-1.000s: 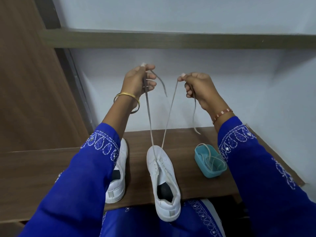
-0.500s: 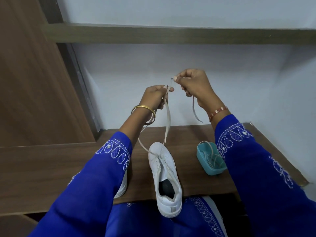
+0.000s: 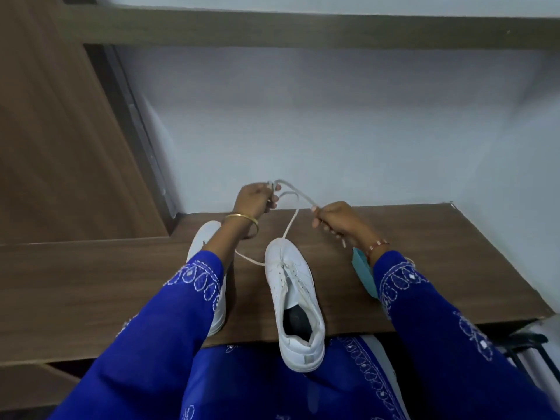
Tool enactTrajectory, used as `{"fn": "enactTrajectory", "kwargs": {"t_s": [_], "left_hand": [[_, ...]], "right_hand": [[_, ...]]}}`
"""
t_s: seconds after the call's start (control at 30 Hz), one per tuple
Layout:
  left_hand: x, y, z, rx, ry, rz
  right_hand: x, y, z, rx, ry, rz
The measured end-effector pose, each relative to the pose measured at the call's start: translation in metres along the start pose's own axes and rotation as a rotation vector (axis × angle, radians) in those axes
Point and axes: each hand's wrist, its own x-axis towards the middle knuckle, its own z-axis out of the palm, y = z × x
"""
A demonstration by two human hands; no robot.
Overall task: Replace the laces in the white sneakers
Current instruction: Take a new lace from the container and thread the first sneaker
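Sneaker (image 3: 292,298), white and smooth, lies on the brown wood shelf (image 3: 424,268). Its flat cream lace (image 3: 292,218) loops up; left hand (image 3: 254,201) and right hand (image 3: 335,219) each pinch it.

Dim, cool, flat indoor light, source not in view. Soft shadows on the table (image 3: 424,253) beside the sneaker (image 3: 295,298). No glare. Slight overall softness, wall (image 3: 333,116) smooth and featureless. Wide-angle bending along the edges, shelf (image 3: 303,31) bowed.

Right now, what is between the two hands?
In the head view, a loose loop of white lace hangs between the left hand and right hand, trailing down to the sneaker.
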Motion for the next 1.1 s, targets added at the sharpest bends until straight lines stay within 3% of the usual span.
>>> {"fn": "enactTrajectory", "kwargs": {"t_s": [0.1, 0.2, 0.27, 0.4, 0.63, 0.97, 1.1], "left_hand": [[-0.004, -0.030, 0.002, 0.319, -0.064, -0.031], [-0.013, -0.044, 0.003, 0.752, -0.191, -0.063], [-0.017, -0.051, 0.001, 0.900, -0.186, -0.070], [-0.032, -0.070, -0.001, 0.885, -0.046, -0.052], [-0.063, -0.092, 0.019, 0.879, -0.195, -0.133], [-0.071, -0.101, 0.019, 0.775, -0.141, -0.186], [-0.070, -0.108, 0.015, 0.760, -0.134, -0.149]], "right_hand": [[-0.001, 0.013, 0.019, 0.074, -0.089, 0.023], [-0.001, 0.022, 0.034, -0.096, -0.021, 0.011], [-0.001, 0.025, 0.040, -0.192, 0.038, 0.013], [-0.008, 0.037, 0.048, -0.144, 0.096, 0.014], [-0.024, 0.047, 0.062, 0.289, 0.038, 0.134], [-0.028, 0.067, 0.073, 0.550, 0.152, 0.229], [-0.028, 0.055, 0.077, 0.677, 0.016, 0.364]]}}
